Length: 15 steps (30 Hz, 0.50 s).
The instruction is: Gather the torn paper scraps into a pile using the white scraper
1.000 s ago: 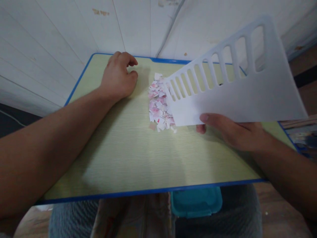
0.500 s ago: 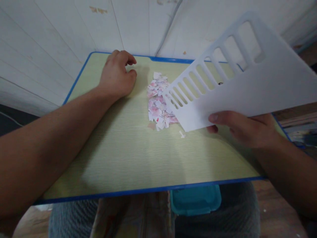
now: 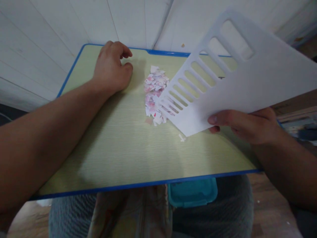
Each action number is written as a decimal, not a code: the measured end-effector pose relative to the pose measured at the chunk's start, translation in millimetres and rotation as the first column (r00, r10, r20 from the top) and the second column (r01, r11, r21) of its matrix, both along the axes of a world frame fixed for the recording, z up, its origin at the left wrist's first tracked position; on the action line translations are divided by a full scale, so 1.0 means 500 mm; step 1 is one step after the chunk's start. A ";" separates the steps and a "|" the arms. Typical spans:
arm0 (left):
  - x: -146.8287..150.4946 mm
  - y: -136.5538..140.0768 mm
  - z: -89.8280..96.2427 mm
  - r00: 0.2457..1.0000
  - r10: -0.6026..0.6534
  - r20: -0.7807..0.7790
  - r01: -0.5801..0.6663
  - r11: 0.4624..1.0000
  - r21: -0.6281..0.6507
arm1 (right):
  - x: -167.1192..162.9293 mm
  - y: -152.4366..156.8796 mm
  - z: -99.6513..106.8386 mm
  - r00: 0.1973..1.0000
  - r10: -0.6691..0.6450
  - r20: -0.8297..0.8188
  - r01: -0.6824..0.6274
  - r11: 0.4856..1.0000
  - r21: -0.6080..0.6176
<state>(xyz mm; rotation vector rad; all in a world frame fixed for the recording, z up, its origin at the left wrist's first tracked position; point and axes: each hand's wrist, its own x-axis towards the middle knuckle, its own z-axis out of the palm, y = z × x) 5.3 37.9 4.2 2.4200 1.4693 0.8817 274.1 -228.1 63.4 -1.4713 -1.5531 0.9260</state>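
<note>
My right hand (image 3: 244, 125) grips the lower edge of a flat white slotted panel (image 3: 250, 87), thumb on its near face. A row of rounded slots, growing longer towards the top, runs along the panel's left side. The panel is tilted, and its lower left edge hangs over a heap of torn paper scraps (image 3: 155, 86), white and pink, hiding part of it. Whether panel and scraps touch I cannot tell. My left hand (image 3: 112, 67) rests on the table left of the heap, holding nothing, with thumb and forefinger apart.
The pale green table (image 3: 119, 145) has a blue rim and stands against a white plank wall (image 3: 61, 19). A small loose scrap (image 3: 182, 138) lies near the panel's lower corner. Below the front edge, a teal plastic container (image 3: 193, 193) sits by my legs.
The panel has tipped slightly, its slotted side shifting left and lower over the paper scraps. My right hand keeps its grip. The whole view has shifted a little; my left hand keeps its pose.
</note>
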 end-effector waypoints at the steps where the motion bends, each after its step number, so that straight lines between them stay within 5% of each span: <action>1: -0.003 0.004 -0.003 1.000 -0.015 0.010 0.015 1.000 0.014 | 0.002 -0.001 -0.004 1.000 0.010 -0.004 -0.010 1.000 0.002; 15: -0.021 0.045 -0.035 0.977 -0.139 0.164 0.124 0.987 0.099 | -0.012 0.012 -0.017 0.986 0.113 0.124 -0.129 0.983 0.129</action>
